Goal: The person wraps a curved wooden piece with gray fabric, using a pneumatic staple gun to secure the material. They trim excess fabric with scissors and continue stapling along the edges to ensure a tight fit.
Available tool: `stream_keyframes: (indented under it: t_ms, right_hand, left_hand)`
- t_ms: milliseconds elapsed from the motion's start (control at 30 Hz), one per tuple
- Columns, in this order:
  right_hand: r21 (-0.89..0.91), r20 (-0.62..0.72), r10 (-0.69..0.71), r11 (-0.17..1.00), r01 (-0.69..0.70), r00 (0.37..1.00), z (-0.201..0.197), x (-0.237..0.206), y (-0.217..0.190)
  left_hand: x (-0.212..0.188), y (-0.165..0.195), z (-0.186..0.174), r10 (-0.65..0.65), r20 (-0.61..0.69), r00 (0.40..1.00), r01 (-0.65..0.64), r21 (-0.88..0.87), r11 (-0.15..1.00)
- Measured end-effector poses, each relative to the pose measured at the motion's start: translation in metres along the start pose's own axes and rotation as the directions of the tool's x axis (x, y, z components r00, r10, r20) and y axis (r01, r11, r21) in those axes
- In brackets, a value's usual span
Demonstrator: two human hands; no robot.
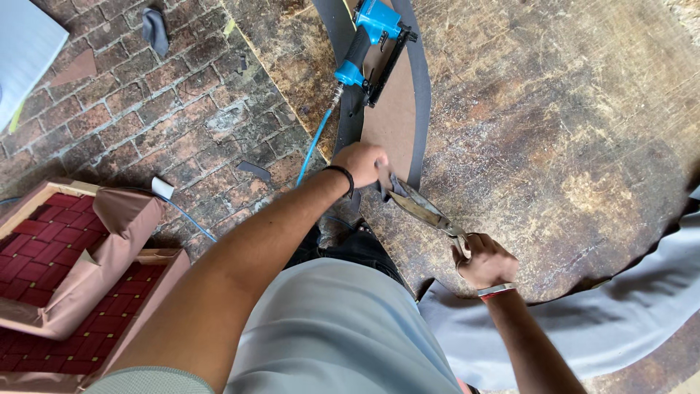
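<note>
The right hand (485,260) is closed around the handles of the metal shears (423,208) near the worn round tabletop's (554,131) near edge. The left hand (362,164) pinches the dark grey strip (421,95) at the blade tips. Grey fabric (598,321) hangs below that edge. Farther along the left edge, a blue pneumatic stapler (368,40) lies across the curved brown panel (394,117), its blue hose (313,146) dropping towards the brick floor (146,109).
</note>
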State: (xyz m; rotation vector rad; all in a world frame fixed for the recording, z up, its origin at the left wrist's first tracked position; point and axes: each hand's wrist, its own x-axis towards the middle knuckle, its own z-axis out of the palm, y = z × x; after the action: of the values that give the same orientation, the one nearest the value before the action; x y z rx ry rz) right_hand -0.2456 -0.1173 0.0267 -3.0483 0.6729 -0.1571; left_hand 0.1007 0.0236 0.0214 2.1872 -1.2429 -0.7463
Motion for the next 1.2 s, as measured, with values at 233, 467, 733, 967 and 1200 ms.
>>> stream_keyframes:
  t_ms: [233, 467, 733, 967, 1200]
  right_hand:
    - [-0.002, -0.012, -0.064, 0.998, 0.064, 0.998, 0.007, 0.007, 0.026]
    - [-0.052, 0.021, -0.228, 0.972, 0.229, 0.973, 0.022, 0.056, 0.024]
    - [-0.033, 0.028, -0.213, 0.976, 0.213, 0.977, 0.04, 0.077, 0.031]
    - [0.013, 0.221, 0.454, 0.883, -0.468, 0.863, 0.056, 0.081, 0.04]
    - [0.123, 0.209, 0.579, 0.784, -0.608, 0.788, 0.064, 0.089, 0.056]
  left_hand:
    - [-0.005, 0.024, 0.015, 0.031, 0.07, 0.997, -0.046, 0.237, 0.97]
    - [0.005, 0.021, 0.031, 0.07, 0.115, 0.991, -0.099, 0.26, 0.961]
    - [0.009, 0.043, 0.008, 0.263, -0.263, 0.928, -0.222, 0.176, 0.959]
    - [-0.044, 0.001, -0.044, -0.221, -0.179, 0.959, 0.185, -0.198, 0.963]
    - [-0.105, -0.095, -0.076, -0.457, -0.357, 0.815, 0.298, -0.419, 0.858]
